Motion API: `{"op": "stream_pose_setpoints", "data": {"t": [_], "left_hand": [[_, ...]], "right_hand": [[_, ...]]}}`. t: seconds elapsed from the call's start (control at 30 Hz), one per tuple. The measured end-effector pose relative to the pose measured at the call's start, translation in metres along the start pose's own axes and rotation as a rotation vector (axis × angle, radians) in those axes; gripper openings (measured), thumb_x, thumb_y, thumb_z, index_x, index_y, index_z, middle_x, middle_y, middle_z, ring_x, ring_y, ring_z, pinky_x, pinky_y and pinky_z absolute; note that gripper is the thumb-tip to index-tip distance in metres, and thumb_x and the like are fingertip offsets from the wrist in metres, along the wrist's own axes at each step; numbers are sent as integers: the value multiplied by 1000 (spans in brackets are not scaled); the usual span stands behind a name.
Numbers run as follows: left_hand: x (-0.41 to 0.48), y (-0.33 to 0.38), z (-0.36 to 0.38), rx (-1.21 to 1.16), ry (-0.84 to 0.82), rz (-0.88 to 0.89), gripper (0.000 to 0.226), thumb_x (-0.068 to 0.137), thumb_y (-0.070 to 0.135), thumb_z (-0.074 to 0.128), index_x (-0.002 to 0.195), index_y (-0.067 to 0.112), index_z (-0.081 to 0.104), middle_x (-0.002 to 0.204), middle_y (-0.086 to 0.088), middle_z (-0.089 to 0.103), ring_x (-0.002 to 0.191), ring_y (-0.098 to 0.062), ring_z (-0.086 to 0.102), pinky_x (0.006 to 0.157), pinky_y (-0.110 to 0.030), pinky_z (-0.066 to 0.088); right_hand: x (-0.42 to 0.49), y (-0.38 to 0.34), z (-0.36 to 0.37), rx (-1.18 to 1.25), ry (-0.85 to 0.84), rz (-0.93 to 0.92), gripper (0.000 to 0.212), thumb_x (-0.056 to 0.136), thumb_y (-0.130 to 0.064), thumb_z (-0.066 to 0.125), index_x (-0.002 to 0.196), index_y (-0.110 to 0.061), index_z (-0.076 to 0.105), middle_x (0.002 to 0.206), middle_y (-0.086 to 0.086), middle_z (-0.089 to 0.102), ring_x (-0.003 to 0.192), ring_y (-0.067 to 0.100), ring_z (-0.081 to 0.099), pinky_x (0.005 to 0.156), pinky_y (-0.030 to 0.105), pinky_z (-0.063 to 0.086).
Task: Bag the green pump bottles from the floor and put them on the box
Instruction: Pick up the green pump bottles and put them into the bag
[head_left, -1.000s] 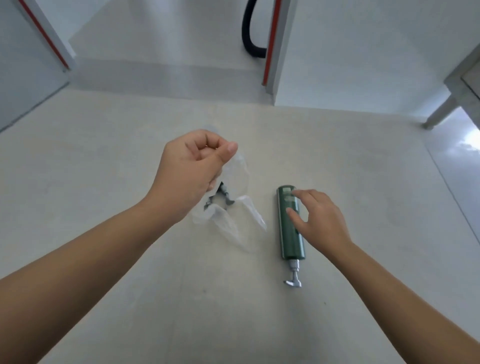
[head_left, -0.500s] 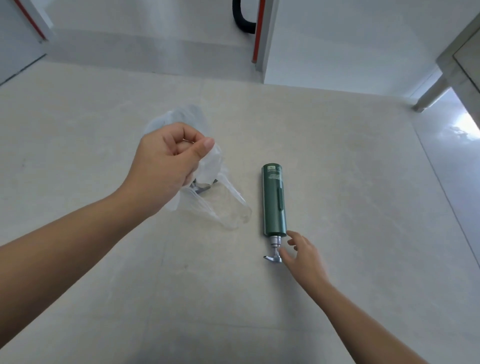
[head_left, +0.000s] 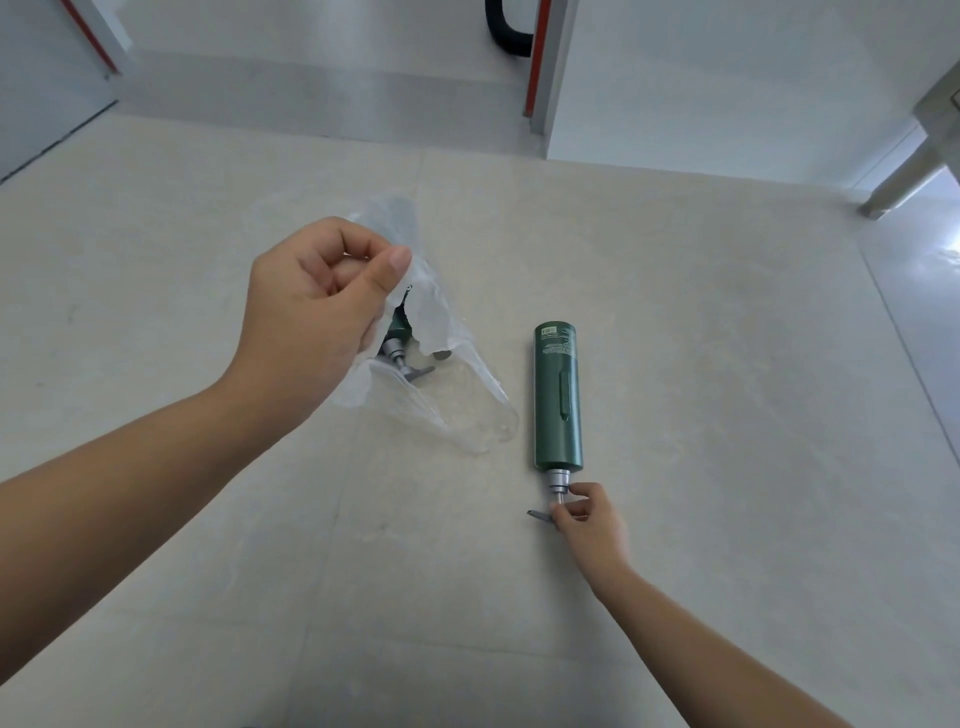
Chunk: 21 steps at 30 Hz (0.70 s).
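Currently: second bottle pickup | left hand (head_left: 317, 317) fisted on clear bag (head_left: 436, 374) mouth; one pump bottle (head_left: 397, 345) inside | right hand (head_left: 584, 514) pinching pump neck of green bottle (head_left: 558, 395) lying on floor (head_left: 727, 364) | next: lift, feed into bag; box unseen

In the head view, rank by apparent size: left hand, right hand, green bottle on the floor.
1. left hand, though it is nearer the camera, which inflates it
2. green bottle
3. right hand, gripping the bottle's pump
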<state>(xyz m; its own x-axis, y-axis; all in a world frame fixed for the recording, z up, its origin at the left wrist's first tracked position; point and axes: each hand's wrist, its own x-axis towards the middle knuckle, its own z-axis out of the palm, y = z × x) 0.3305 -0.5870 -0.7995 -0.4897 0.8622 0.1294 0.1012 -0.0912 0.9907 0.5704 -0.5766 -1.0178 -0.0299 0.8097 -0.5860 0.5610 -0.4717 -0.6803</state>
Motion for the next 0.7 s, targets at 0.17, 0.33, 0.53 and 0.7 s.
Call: {"op": "stream_pose_setpoints", "data": {"t": [0.17,0.33,0.53,0.7], "left_hand": [[2,0,-1,-5,12,-6,21,86,7,58,68,14,52,35,12,35,31,-7,28,37,-12,25],[5,0,2,-7,10,11,19,86,9,59,69,15,53,35,12,38,32,-7,30,37,-13,27],[9,-1,15,-19,-17,12,20,86,10,59,68,16,52,36,12,39,33,-7,31,38,-14,28],[12,-2,25,-35,-35,12,20,86,10,59,68,16,53,36,13,40,33,-6,32,37,-13,29]], "right_hand": [[2,0,-1,246,-30,78,29,84,-5,60,112,-7,51,74,7,60,60,19,52,62,28,45],[-2,-1,-10,442,-135,140,28,84,-1,60,111,-7,53,77,9,61,62,16,51,54,20,44],[-8,-8,-19,608,-244,113,14,87,2,52,94,-9,58,77,8,64,61,15,56,53,18,41],[-14,-4,-27,696,-292,117,17,90,1,48,100,-5,60,69,1,68,57,10,59,49,14,43]]}}
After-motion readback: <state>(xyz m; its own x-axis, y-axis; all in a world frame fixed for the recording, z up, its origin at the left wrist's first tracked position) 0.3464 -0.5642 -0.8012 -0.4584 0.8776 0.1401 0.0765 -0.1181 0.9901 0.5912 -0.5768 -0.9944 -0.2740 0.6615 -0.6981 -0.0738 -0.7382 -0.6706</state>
